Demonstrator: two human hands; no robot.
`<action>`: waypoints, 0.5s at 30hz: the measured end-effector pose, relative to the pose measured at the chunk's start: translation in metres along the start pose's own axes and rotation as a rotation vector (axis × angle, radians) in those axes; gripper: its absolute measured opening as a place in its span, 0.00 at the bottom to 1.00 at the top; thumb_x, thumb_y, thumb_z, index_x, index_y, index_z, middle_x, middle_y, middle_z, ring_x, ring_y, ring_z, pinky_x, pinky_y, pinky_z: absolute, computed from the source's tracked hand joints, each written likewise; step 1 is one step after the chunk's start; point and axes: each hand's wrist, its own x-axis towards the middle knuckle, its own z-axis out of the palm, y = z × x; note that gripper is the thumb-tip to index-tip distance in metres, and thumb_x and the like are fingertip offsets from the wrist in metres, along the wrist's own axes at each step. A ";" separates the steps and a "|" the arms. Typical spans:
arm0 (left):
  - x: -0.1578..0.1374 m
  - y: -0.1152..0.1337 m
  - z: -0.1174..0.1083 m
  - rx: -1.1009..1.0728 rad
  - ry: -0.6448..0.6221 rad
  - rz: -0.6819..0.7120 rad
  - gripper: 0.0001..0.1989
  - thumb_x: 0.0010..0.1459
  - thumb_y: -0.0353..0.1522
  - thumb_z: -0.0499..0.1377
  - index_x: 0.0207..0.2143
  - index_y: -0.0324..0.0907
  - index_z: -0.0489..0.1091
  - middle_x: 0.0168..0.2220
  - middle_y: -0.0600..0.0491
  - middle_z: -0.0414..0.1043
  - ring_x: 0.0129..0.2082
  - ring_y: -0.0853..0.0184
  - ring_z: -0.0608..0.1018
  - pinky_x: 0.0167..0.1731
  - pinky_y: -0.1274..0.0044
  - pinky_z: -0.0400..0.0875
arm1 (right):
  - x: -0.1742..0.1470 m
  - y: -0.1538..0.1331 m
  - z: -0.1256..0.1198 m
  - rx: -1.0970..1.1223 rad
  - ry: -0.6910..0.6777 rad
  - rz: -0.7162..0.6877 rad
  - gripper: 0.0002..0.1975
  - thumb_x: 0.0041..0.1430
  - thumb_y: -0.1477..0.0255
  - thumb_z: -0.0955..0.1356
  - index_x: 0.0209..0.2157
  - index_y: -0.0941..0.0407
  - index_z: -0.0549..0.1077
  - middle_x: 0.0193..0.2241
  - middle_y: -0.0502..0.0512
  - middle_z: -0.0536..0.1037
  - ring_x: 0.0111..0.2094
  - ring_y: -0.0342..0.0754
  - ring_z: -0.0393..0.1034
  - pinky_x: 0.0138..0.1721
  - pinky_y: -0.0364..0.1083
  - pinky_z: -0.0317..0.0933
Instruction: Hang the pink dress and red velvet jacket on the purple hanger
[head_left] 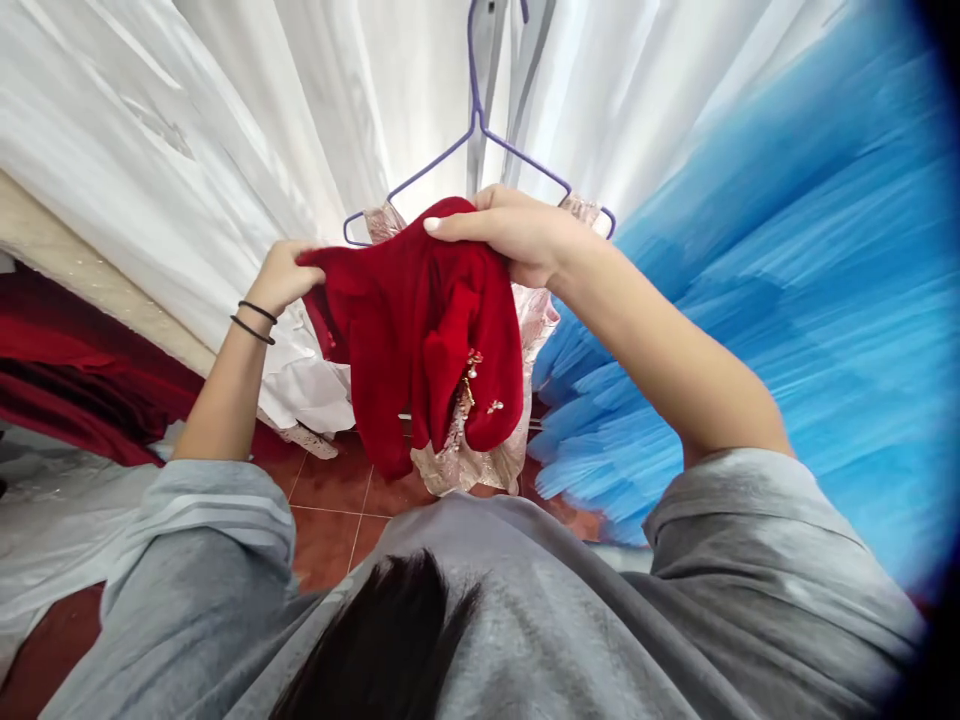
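A red velvety garment [390,330] with gold and pearl-like trim hangs between my two hands, its full shape hidden in folds. My left hand [289,275] pinches its left edge. With the thumb on top, my right hand [510,235] grips its upper right part; the other fingers are mostly behind the cloth. Just beyond it, a purple wire hanger [439,160] carries a pale pink, shiny garment [536,320] by its shoulder straps. The red cloth covers most of that pink garment.
White fabric [300,90] hangs across the back. On the right spreads a large blue tulle skirt [750,270]. Dark red cloth [67,370] lies at the far left beside a cream beaded band [105,270]. Reddish floor tiles [330,510] show below.
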 end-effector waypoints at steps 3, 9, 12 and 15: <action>-0.022 0.027 0.000 -0.181 -0.210 0.190 0.30 0.37 0.28 0.68 0.48 0.43 0.72 0.50 0.52 0.75 0.57 0.56 0.73 0.59 0.66 0.67 | 0.018 -0.008 0.028 -0.033 -0.161 -0.016 0.07 0.57 0.77 0.74 0.27 0.62 0.73 0.28 0.56 0.79 0.41 0.56 0.78 0.48 0.58 0.76; -0.043 0.040 0.027 -0.431 -0.526 0.172 0.34 0.33 0.39 0.76 0.45 0.38 0.75 0.41 0.47 0.78 0.52 0.47 0.77 0.50 0.64 0.75 | 0.064 0.005 0.043 -0.195 -0.368 -0.186 0.10 0.49 0.75 0.77 0.29 0.63 0.75 0.28 0.57 0.78 0.40 0.54 0.76 0.45 0.55 0.75; -0.045 0.022 0.030 -0.561 -0.451 0.079 0.28 0.39 0.44 0.73 0.40 0.36 0.77 0.35 0.47 0.79 0.44 0.52 0.81 0.47 0.66 0.77 | 0.080 0.033 0.033 -0.276 -0.371 -0.168 0.15 0.53 0.61 0.76 0.30 0.60 0.76 0.28 0.56 0.79 0.36 0.50 0.76 0.41 0.50 0.75; -0.042 0.001 0.018 -0.631 -0.372 0.020 0.25 0.38 0.45 0.73 0.33 0.36 0.78 0.31 0.47 0.79 0.36 0.58 0.82 0.41 0.71 0.77 | 0.087 0.071 0.028 -0.313 -0.620 -0.099 0.21 0.47 0.56 0.77 0.34 0.60 0.78 0.31 0.56 0.81 0.34 0.48 0.76 0.38 0.47 0.75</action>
